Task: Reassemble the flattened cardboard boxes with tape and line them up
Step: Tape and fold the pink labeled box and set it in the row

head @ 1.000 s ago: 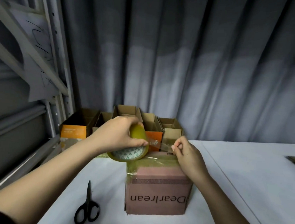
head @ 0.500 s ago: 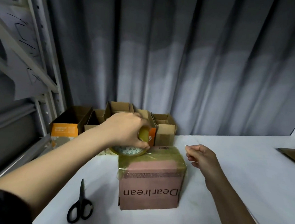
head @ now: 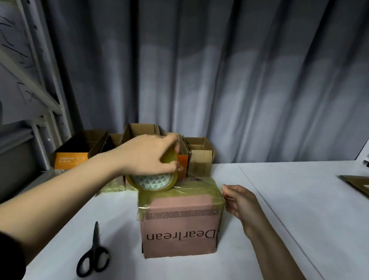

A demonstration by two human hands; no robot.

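Observation:
A pink cardboard box printed "Dearlean" stands on the white table, its top covered in clear yellowish tape. My left hand grips the tape roll, which rests tilted on the box's top left corner. A strip of tape runs from the roll across the top. My right hand is at the box's upper right edge, fingertips curled together at the end of the strip.
Black scissors lie left of the box near the table's front. Several open cardboard boxes stand in a row at the back left by a grey curtain. Flat cardboard lies far right. A metal rack stands left.
My right hand drew away from the box top to the right, then came back to its upper right edge. My left hand stayed on the roll at the left corner.

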